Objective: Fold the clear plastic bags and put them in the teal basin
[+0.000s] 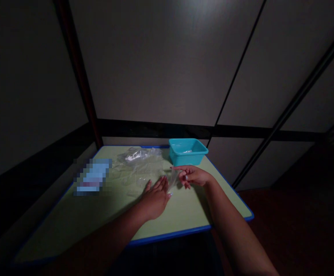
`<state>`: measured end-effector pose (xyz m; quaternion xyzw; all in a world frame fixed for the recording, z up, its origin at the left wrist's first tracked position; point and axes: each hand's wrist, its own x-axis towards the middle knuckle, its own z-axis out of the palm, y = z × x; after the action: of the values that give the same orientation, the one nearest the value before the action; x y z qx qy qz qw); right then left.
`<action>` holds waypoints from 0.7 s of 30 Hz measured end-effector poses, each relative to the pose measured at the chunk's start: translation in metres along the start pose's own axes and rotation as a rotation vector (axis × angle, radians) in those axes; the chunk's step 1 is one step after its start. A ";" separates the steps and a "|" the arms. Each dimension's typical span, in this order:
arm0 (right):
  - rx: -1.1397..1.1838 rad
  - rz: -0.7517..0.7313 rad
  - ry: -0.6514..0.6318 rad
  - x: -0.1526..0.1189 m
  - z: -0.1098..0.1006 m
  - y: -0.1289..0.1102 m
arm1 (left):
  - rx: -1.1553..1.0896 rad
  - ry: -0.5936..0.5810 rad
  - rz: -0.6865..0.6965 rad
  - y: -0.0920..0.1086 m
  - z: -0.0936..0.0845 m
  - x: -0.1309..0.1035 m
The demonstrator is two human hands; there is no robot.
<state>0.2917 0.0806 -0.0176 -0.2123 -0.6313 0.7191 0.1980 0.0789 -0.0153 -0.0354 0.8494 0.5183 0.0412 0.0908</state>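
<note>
My left hand (156, 197) lies palm down, its fingers stretched out over the near edge of some thin clear plastic. My right hand (192, 176) is beside it on the right, index finger extended and the other fingers curled. Between the two hands a clear plastic bag (173, 180) is pulled up, its upper end at my right fingers. Further clear plastic sheeting (138, 155) lies crumpled and spread on the table beyond my left hand. How the layers join cannot be made out.
A turquoise basin (188, 158) stands at the table's back right corner, with something clear inside. At the left lies a pixelated light-blue item (95, 174). The pale green table (190, 214) has a blue rim. Panelled walls (155, 69) rise behind it.
</note>
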 end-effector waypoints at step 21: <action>-0.156 0.214 -0.082 0.000 -0.002 0.001 | 0.024 0.007 0.011 0.000 0.002 0.000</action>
<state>0.2928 0.0818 -0.0192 -0.2637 -0.6665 0.6930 0.0771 0.0793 -0.0159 -0.0373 0.8531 0.5144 0.0386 0.0784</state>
